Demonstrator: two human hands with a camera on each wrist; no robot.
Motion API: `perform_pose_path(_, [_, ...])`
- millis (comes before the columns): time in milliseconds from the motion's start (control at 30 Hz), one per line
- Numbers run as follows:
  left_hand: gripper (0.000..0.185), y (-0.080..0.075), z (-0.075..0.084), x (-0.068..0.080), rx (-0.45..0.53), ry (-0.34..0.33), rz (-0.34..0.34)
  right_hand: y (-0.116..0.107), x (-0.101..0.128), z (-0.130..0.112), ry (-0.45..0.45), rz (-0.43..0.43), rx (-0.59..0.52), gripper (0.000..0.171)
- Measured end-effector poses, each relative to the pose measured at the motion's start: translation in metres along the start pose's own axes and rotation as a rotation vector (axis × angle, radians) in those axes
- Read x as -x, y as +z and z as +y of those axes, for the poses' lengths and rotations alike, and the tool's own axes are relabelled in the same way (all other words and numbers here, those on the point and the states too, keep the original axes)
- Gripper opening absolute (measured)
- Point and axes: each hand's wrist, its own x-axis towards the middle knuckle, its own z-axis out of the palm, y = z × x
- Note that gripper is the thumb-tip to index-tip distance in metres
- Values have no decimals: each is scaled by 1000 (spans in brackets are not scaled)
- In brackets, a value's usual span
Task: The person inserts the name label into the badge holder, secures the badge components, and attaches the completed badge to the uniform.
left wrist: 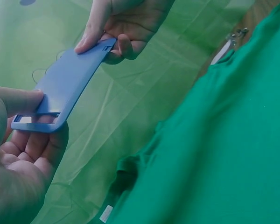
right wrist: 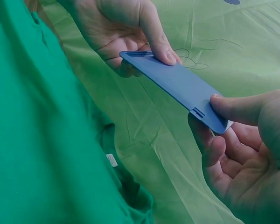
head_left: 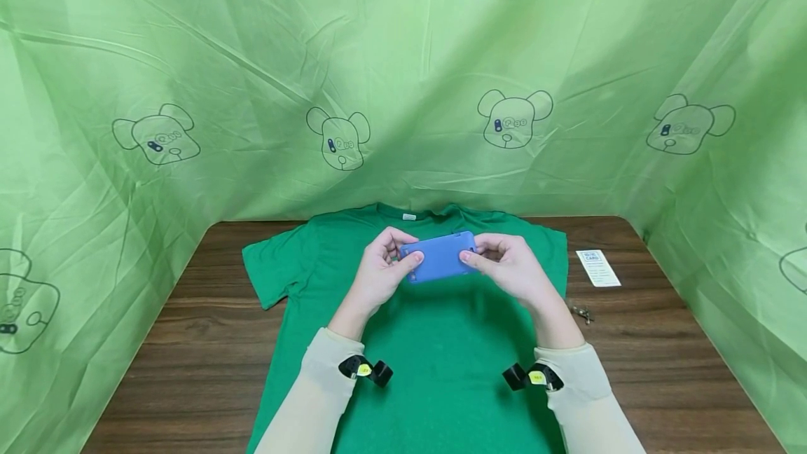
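Fingers of our left hand (head_left: 382,265) and right hand (head_left: 509,266) pinch the two ends of a blue card holder (head_left: 439,256) above the green shirt (head_left: 441,342) on the table (head_left: 656,342).

blue card holder (head_left: 439,256) | green T-shirt (head_left: 441,342) | brown woodgrain table (head_left: 662,342) | green bear-print curtain (head_left: 403,76)

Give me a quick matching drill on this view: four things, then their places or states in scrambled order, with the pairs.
1. blue case
2. green T-shirt
3. white card
4. small metal bits

A. lies spread flat on the table
B. on bare wood, nearer the back of the table
C. pinched at both ends by the left hand and right hand
D. on bare wood, beside the right forearm

Pairs: 1-C, 2-A, 3-B, 4-D
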Motion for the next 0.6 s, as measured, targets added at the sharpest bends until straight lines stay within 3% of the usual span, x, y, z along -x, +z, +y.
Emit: perform_pose_path(600, [26,0,-1,1,-14,-15,34,-4,2,-2,-27,-53,-29,26])
